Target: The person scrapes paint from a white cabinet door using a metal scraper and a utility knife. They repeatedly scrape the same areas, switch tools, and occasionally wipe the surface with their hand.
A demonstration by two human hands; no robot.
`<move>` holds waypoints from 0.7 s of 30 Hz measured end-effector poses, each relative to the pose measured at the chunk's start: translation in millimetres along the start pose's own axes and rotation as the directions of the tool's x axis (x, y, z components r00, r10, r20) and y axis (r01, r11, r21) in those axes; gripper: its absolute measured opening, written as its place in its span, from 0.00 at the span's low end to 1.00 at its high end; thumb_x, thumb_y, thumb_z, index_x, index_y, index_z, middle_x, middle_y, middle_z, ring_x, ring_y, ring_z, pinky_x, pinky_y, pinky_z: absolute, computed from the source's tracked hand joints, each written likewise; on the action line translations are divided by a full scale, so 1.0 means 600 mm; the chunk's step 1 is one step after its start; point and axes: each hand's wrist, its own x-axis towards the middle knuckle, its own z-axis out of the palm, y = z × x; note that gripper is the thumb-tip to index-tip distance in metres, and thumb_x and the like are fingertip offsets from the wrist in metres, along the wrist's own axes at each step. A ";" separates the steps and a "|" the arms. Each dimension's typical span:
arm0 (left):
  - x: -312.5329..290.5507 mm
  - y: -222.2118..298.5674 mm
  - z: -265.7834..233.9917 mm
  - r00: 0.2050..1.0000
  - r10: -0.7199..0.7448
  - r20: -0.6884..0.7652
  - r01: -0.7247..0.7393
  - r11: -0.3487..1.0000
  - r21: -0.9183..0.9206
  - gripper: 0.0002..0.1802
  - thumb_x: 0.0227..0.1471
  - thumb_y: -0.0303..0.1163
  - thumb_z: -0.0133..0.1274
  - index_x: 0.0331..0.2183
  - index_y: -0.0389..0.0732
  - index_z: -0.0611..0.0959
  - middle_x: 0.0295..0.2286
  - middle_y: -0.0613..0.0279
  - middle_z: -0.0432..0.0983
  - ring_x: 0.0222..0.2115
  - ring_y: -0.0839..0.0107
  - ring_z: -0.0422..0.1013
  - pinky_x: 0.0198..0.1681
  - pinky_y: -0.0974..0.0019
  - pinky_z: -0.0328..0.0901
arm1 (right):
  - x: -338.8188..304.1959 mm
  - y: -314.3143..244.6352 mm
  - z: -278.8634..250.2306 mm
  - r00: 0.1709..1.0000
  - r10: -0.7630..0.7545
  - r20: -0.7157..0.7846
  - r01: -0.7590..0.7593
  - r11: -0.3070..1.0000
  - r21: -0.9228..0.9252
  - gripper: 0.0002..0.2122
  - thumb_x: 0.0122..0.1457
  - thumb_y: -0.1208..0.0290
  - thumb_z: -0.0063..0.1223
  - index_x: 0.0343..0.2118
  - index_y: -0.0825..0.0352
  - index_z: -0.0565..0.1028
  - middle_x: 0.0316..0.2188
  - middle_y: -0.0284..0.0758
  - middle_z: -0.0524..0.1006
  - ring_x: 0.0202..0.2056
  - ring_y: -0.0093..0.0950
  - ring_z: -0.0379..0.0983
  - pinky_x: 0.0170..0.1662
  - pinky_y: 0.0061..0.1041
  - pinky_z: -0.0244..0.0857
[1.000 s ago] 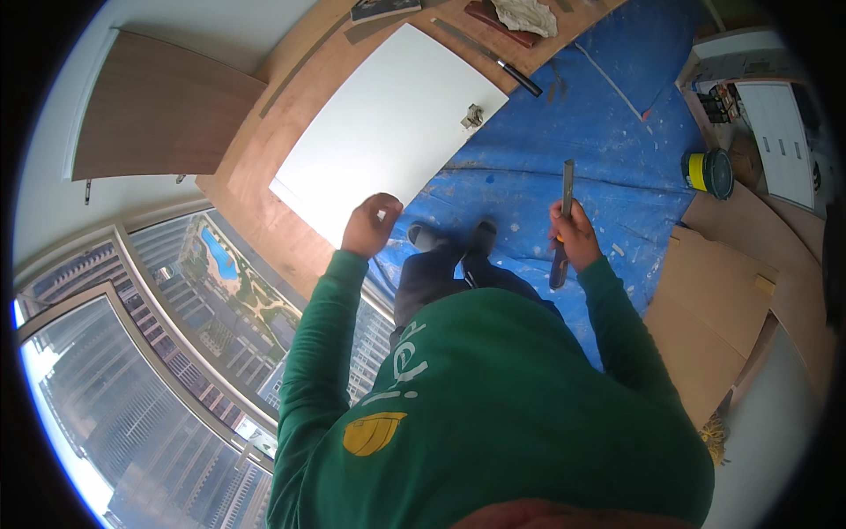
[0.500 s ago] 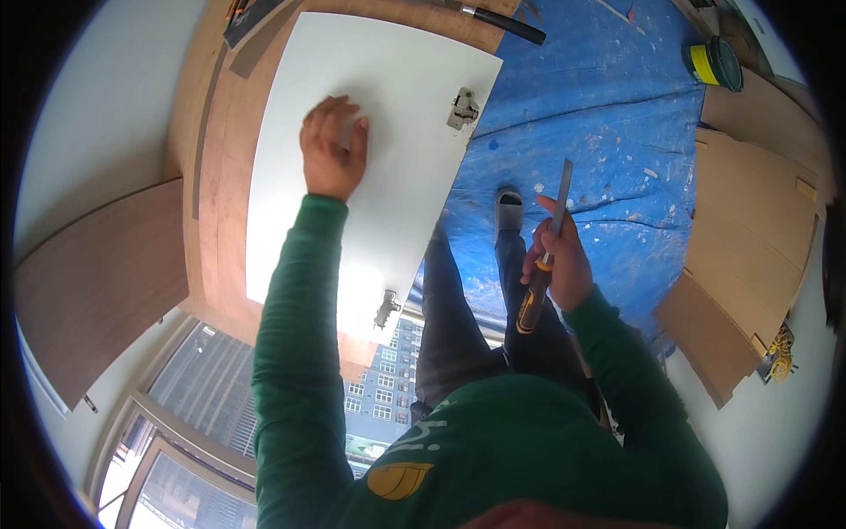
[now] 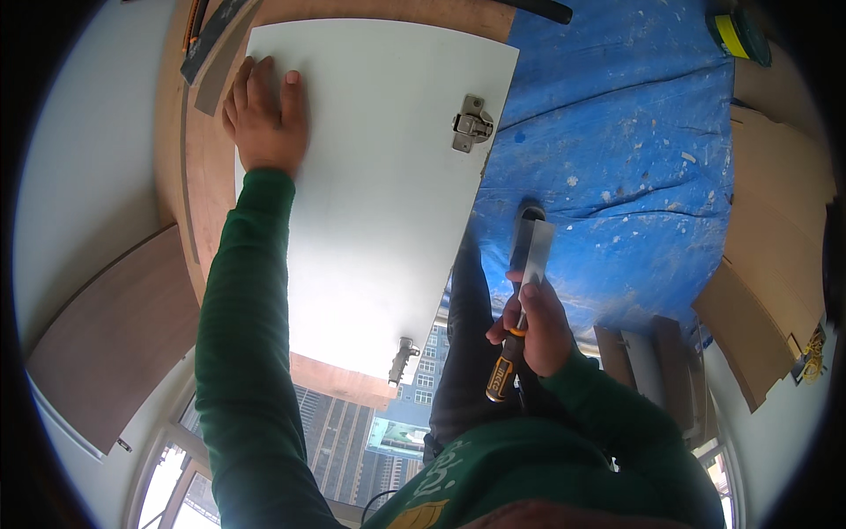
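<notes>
Chisel (image 3: 537,252) in right hand (image 3: 546,328), off the right edge of white panel (image 3: 370,194) and apart from it. Grips it in closed fingers, thumb along the metal shank, just ahead of black-and-orange handle (image 3: 505,366). Points the flat, broad blade away from the body, handle slanting back toward the lower left. Holds it up in the air, in front of dark trousers (image 3: 467,309), with grey shoe (image 3: 529,213) partly hidden behind the blade.

Reaches left hand (image 3: 267,119) out to the far left corner of the panel, palm down, fingers extended and loosely spread, thumb set apart. Lays it over the panel's left edge with nothing in the grasp; cannot tell how hard it presses.

Beneath the panel, wooden worktop (image 3: 210,176), bare along the left side. On the panel's right side, two metal hinges: upper hinge (image 3: 473,124) near the far right corner, lower hinge (image 3: 404,361) near the close end. Beyond the upper left corner, dark, long piece (image 3: 214,44) beside brown strip (image 3: 226,75). Past the far edge, black handle (image 3: 545,9), cut off by the top of the view.

To the right, blue sheet (image 3: 608,167) across the floor, wrinkled and specked with white; at its far right, dark bucket (image 3: 745,37) with a yellow band, then brown cardboard (image 3: 775,229).
</notes>
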 end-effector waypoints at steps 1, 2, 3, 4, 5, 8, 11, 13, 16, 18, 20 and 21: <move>0.000 0.003 0.004 1.000 0.001 -0.001 -0.001 1.000 -0.006 0.31 0.63 0.55 0.47 0.58 0.43 0.77 0.62 0.51 0.66 0.64 0.49 0.58 0.69 0.44 0.45 | 0.000 -0.008 0.010 0.999 0.033 -0.024 -0.033 0.999 0.018 0.25 0.72 0.46 0.40 0.51 0.68 0.68 0.25 0.33 0.69 0.25 0.33 0.79 0.36 0.34 0.78; 0.001 0.005 0.007 1.000 0.001 -0.002 -0.001 1.000 -0.010 0.31 0.63 0.55 0.47 0.58 0.43 0.77 0.62 0.51 0.66 0.64 0.49 0.58 0.69 0.44 0.45 | 0.001 -0.014 0.018 0.997 0.067 -0.046 -0.065 0.997 0.035 0.24 0.70 0.44 0.42 0.48 0.66 0.68 0.24 0.33 0.69 0.25 0.35 0.79 0.37 0.36 0.78; 0.000 0.006 0.009 1.000 0.000 -0.004 0.000 1.000 -0.013 0.31 0.63 0.54 0.47 0.58 0.43 0.77 0.63 0.51 0.66 0.65 0.49 0.58 0.69 0.44 0.45 | 0.002 -0.016 0.023 0.998 0.057 -0.017 -0.056 0.997 0.061 0.23 0.71 0.44 0.42 0.44 0.65 0.68 0.24 0.34 0.70 0.28 0.36 0.81 0.37 0.38 0.78; 0.001 0.012 0.010 1.000 -0.008 0.002 0.008 1.000 -0.021 0.31 0.63 0.55 0.47 0.58 0.42 0.77 0.63 0.51 0.66 0.65 0.48 0.58 0.69 0.44 0.45 | 0.005 -0.015 0.025 0.999 0.047 -0.003 -0.047 0.996 0.070 0.22 0.71 0.46 0.41 0.43 0.66 0.68 0.25 0.34 0.70 0.29 0.35 0.81 0.37 0.36 0.78; 0.002 0.016 0.009 1.000 -0.017 0.008 0.017 0.999 -0.029 0.32 0.64 0.55 0.47 0.58 0.42 0.76 0.63 0.51 0.66 0.65 0.48 0.58 0.69 0.44 0.45 | 0.008 -0.014 0.028 0.999 0.038 0.011 -0.039 0.996 0.078 0.22 0.72 0.48 0.40 0.43 0.67 0.68 0.26 0.34 0.71 0.29 0.33 0.80 0.37 0.34 0.78; 0.003 0.013 0.009 1.000 -0.009 0.014 0.010 0.999 -0.035 0.32 0.64 0.55 0.46 0.58 0.42 0.76 0.63 0.50 0.66 0.65 0.46 0.58 0.69 0.43 0.47 | 0.022 -0.014 0.032 0.998 0.015 0.059 -0.020 0.995 0.095 0.21 0.74 0.51 0.38 0.42 0.70 0.68 0.27 0.35 0.71 0.30 0.31 0.80 0.37 0.31 0.78; 0.008 0.006 0.011 1.000 0.006 0.010 -0.006 0.998 -0.063 0.33 0.64 0.55 0.46 0.59 0.41 0.76 0.62 0.49 0.67 0.64 0.45 0.58 0.68 0.43 0.49 | 0.039 -0.031 0.037 0.996 0.017 0.089 -0.027 0.993 0.111 0.19 0.74 0.54 0.40 0.43 0.71 0.69 0.26 0.33 0.69 0.30 0.30 0.80 0.39 0.33 0.79; 0.010 0.004 0.013 1.000 0.013 0.010 -0.012 0.996 -0.085 0.33 0.64 0.56 0.45 0.59 0.41 0.76 0.62 0.49 0.67 0.64 0.44 0.58 0.67 0.42 0.50 | 0.039 -0.057 0.052 0.997 0.009 0.073 -0.016 0.996 0.088 0.18 0.74 0.56 0.40 0.45 0.71 0.68 0.25 0.33 0.69 0.30 0.29 0.80 0.40 0.34 0.80; 0.008 0.003 0.017 1.000 0.009 0.019 -0.007 0.995 -0.103 0.34 0.64 0.56 0.45 0.59 0.41 0.76 0.61 0.48 0.68 0.63 0.44 0.59 0.67 0.42 0.51 | 0.047 -0.067 0.061 0.997 -0.006 0.083 -0.003 0.994 0.107 0.15 0.74 0.60 0.40 0.46 0.70 0.67 0.25 0.33 0.70 0.28 0.26 0.79 0.42 0.36 0.81; 0.007 0.007 0.018 0.999 -0.014 0.032 0.017 0.994 -0.112 0.34 0.63 0.57 0.45 0.59 0.40 0.77 0.61 0.48 0.68 0.63 0.44 0.59 0.67 0.43 0.51 | 0.055 -0.062 0.062 0.995 -0.017 0.099 0.003 0.990 0.143 0.14 0.74 0.60 0.39 0.45 0.68 0.67 0.23 0.33 0.71 0.27 0.27 0.79 0.39 0.35 0.81; 0.008 -0.001 0.017 1.000 -0.001 0.019 0.004 0.992 -0.125 0.35 0.63 0.58 0.45 0.58 0.40 0.77 0.61 0.49 0.68 0.63 0.45 0.59 0.67 0.43 0.52 | 0.059 -0.062 0.064 0.986 0.037 0.163 -0.060 0.988 0.140 0.16 0.74 0.56 0.40 0.43 0.68 0.66 0.21 0.35 0.71 0.28 0.33 0.81 0.38 0.36 0.80; 0.009 -0.004 0.015 1.000 0.005 0.012 -0.004 0.991 -0.133 0.35 0.63 0.58 0.45 0.58 0.40 0.77 0.61 0.49 0.68 0.63 0.45 0.59 0.67 0.43 0.52 | 0.060 -0.062 0.065 0.979 0.063 0.194 -0.091 0.986 0.136 0.17 0.74 0.54 0.40 0.43 0.68 0.66 0.20 0.35 0.71 0.28 0.36 0.82 0.37 0.36 0.80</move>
